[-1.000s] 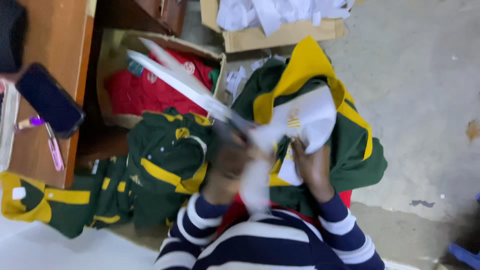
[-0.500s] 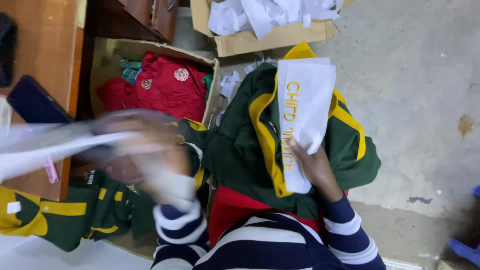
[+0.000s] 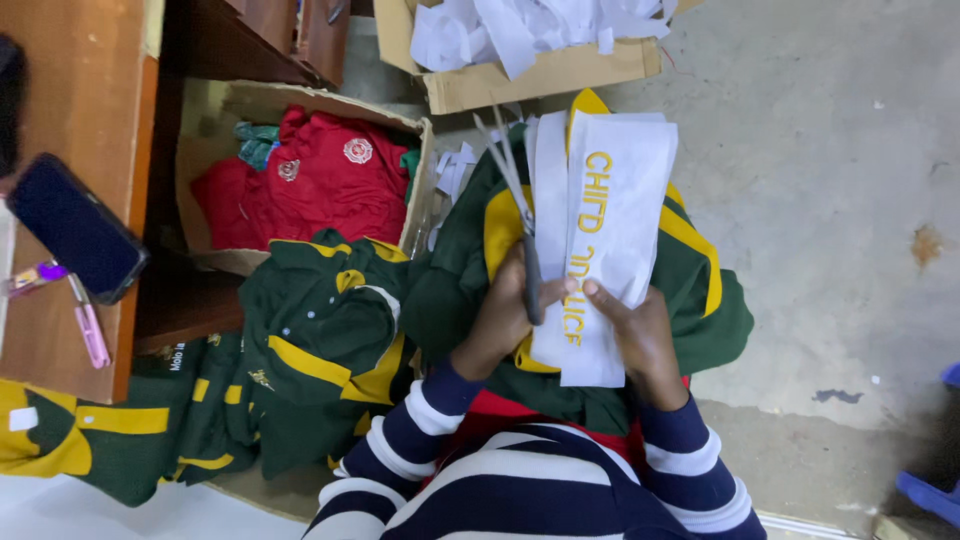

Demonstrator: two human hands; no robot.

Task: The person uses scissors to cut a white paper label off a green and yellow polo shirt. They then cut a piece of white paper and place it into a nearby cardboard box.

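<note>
Concrete floor (image 3: 830, 200), grey and stained, cartons and garments around a seated person. Landmark is the white backing sheet (image 3: 605, 250) with yellow embroidered lettering, lying on a green and yellow garment (image 3: 700, 290) across the lap. Scissors (image 3: 515, 200) are just left of the sheet, touching its left edge, blades parted and pointing up and away from the body. Left hand (image 3: 505, 315) is clenched around the scissor handles. Right hand (image 3: 635, 335) pinches the sheet's lower part, thumb on top, fingers under.

Step, as I judge it: trimming spare backing off along the lettering, cut about to start at the sheet's left edge. Next move likely needs the blades fed close beside the letters without nicking stitches or the cloth beneath, right hand keeping the sheet taut.

Above the sheet: cardboard box (image 3: 540, 75) full of white paper scraps. Left of the sheet: pile of green polo shirts (image 3: 320, 330), then an open carton with red shirts (image 3: 330, 185). Far left of it: wooden table (image 3: 75, 110) with a dark phone (image 3: 75, 230) and pink pens (image 3: 90, 325).
</note>
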